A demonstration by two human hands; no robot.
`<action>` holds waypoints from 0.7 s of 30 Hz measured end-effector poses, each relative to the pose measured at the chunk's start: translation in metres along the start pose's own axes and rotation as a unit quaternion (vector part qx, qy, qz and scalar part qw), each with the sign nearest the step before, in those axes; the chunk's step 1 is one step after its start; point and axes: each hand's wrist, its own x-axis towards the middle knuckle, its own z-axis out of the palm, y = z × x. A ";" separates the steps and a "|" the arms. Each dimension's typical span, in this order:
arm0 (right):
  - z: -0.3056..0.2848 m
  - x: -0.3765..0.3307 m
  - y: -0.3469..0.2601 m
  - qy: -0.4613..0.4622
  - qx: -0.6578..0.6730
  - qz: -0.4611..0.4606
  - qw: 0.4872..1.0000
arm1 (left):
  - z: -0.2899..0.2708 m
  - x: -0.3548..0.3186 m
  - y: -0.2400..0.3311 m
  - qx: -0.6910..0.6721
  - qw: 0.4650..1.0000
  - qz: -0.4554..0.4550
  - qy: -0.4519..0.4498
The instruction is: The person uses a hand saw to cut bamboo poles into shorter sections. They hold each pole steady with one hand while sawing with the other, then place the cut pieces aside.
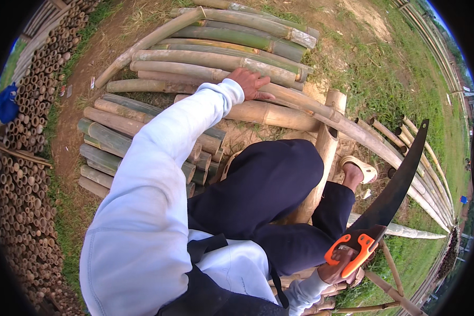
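Note:
My left hand (pixel 253 83) reaches far forward in a white sleeve and rests palm down on a long tan bamboo pole (pixel 279 113), fingers spread over it. My right hand (pixel 336 269) hangs low at the right, closed around the orange handle of a curved black pruning saw (pixel 397 184), whose blade points up and to the right. My dark-trousered leg (pixel 271 179) is bent over a thick bamboo post (pixel 326 147), with a sandalled foot (pixel 359 169) beyond it.
Several cut bamboo poles (pixel 216 47) lie stacked on bare earth ahead. A shorter bundle (pixel 116 142) lies at the left. A wall of stacked bamboo ends (pixel 26 158) runs down the left. Long poles (pixel 432 174) fan out right over grass.

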 end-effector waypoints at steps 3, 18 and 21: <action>0.005 0.006 0.011 -0.012 0.038 0.027 0.999 | 0.016 0.003 -0.001 0.019 0.998 0.031 0.060; 0.132 0.031 0.070 -0.238 0.028 0.098 0.966 | 0.060 0.015 -0.010 -0.024 0.999 -0.004 0.042; 0.149 0.039 0.071 -0.231 0.043 0.081 0.969 | 0.057 0.015 -0.007 -0.005 0.999 -0.038 -0.028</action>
